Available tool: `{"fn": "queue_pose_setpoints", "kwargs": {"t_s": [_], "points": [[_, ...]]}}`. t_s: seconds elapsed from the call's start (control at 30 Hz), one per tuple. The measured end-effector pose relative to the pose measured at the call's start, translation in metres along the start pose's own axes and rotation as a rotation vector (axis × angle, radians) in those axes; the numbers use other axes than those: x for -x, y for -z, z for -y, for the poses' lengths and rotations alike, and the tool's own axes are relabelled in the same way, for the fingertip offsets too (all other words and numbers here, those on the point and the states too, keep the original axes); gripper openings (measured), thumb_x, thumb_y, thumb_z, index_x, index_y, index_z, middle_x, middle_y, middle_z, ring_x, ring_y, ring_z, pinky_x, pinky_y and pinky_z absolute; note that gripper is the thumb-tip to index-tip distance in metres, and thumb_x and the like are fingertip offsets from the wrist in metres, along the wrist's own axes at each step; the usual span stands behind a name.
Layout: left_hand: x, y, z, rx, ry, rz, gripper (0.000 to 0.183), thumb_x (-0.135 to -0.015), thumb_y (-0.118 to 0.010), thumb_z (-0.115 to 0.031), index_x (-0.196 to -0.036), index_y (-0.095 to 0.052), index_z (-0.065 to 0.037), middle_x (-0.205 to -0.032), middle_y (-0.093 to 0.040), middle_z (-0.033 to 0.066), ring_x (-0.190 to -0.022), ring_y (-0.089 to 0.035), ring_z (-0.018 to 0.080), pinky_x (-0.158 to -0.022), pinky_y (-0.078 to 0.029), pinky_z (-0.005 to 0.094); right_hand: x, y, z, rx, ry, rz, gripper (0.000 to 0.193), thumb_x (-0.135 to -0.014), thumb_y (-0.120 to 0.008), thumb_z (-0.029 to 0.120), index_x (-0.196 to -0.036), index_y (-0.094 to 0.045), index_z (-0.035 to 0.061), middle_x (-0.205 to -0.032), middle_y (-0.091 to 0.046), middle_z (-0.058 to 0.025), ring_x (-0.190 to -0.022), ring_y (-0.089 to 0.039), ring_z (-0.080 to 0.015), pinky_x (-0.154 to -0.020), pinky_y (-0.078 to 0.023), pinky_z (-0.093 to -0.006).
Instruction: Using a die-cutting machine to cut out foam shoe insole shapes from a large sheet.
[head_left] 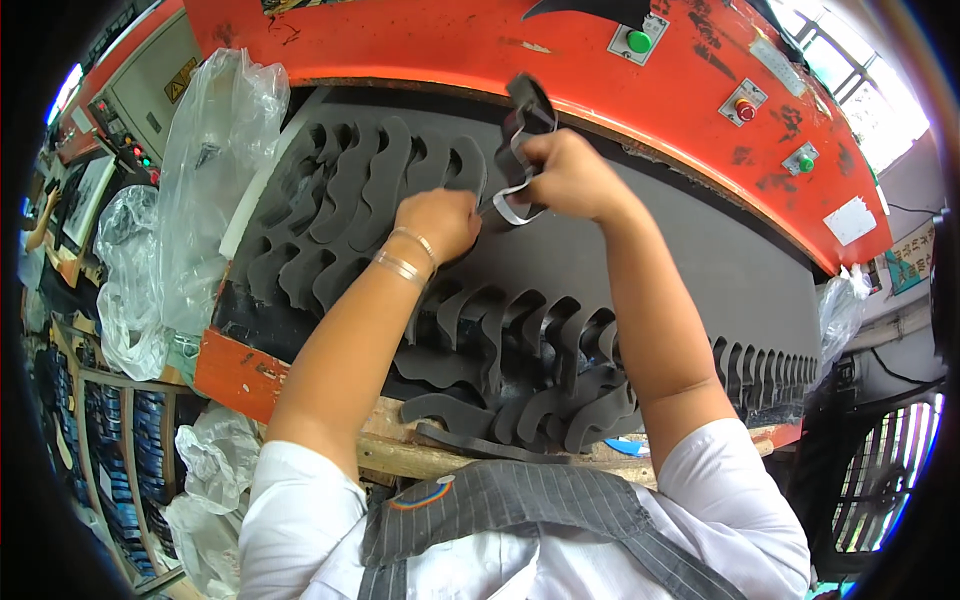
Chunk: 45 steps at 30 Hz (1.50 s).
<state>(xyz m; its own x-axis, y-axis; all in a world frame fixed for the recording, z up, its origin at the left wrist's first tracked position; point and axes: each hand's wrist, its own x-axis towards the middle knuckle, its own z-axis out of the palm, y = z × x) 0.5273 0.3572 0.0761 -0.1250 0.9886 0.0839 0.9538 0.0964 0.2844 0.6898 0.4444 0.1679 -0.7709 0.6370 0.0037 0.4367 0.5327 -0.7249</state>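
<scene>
Gripping the wavy dark band (pixel 513 160) over the grey sheet (pixel 740 260), my right hand (pixel 575 178) is closed; what my left hand (pixel 438 222) holds, curled beside the cut strips (pixel 378 185), I cannot tell. A loosened right grip could drop the band, its edge marking the sheet.
</scene>
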Motion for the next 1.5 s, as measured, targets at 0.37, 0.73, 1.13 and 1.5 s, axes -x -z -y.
{"fn": "queue_pose_setpoints", "kwargs": {"t_s": [0.37,0.73,1.13,1.5], "points": [[0.004,-0.045,0.017,-0.105,-0.091,-0.328,0.038,-0.093,-0.054,-0.025,-0.13,-0.06,-0.022,-0.142,-0.048,0.0037,-0.134,-0.039,0.0228,-0.111,-0.024,0.0493,0.071,-0.071,-0.07,0.181,-0.027,-0.103,0.103,-0.057,-0.086,0.054,-0.14,-0.043,0.013,-0.15,-0.022,-0.0337,-0.141,-0.019,-0.0499,-0.113,-0.02,-0.0551],[-0.003,-0.041,0.011,-0.118,-0.014,-0.195,0.046,-0.098,-0.043,-0.032,-0.142,-0.046,-0.022,-0.152,-0.037,0.0048,-0.144,-0.025,0.03,-0.116,-0.015,0.0546,0.061,-0.089,-0.068,0.382,0.14,-0.178,0.084,-0.054,-0.086,0.052,-0.115,-0.059,0.0009,-0.142,-0.035,-0.0363,-0.139,-0.029,-0.0446,-0.112,-0.02,-0.0566],[-0.008,-0.035,0.003,-0.131,0.025,-0.117,0.046,-0.099,-0.04,-0.032,-0.145,-0.042,-0.024,-0.153,-0.036,0.0032,-0.146,-0.021,0.0283,-0.117,-0.014,0.0547,0.064,-0.088,-0.063,0.483,0.083,-0.189,0.084,-0.058,-0.084,0.051,-0.117,-0.055,-0.0019,-0.142,-0.035,-0.0366,-0.14,-0.028,-0.0448,-0.112,-0.02,-0.0587],[0.038,0.013,-0.05,0.491,-0.04,-0.368,0.026,-0.087,-0.062,-0.02,-0.104,-0.069,-0.002,-0.104,-0.068,0.0178,-0.095,-0.065,0.0323,-0.084,-0.051,0.0366,0.204,0.028,-0.097,0.049,0.477,-0.93,0.081,-0.082,-0.072,0.04,-0.145,-0.037,0.0037,-0.155,-0.026,-0.0202,-0.143,-0.028,-0.0313,-0.113,-0.029,-0.045]]}}
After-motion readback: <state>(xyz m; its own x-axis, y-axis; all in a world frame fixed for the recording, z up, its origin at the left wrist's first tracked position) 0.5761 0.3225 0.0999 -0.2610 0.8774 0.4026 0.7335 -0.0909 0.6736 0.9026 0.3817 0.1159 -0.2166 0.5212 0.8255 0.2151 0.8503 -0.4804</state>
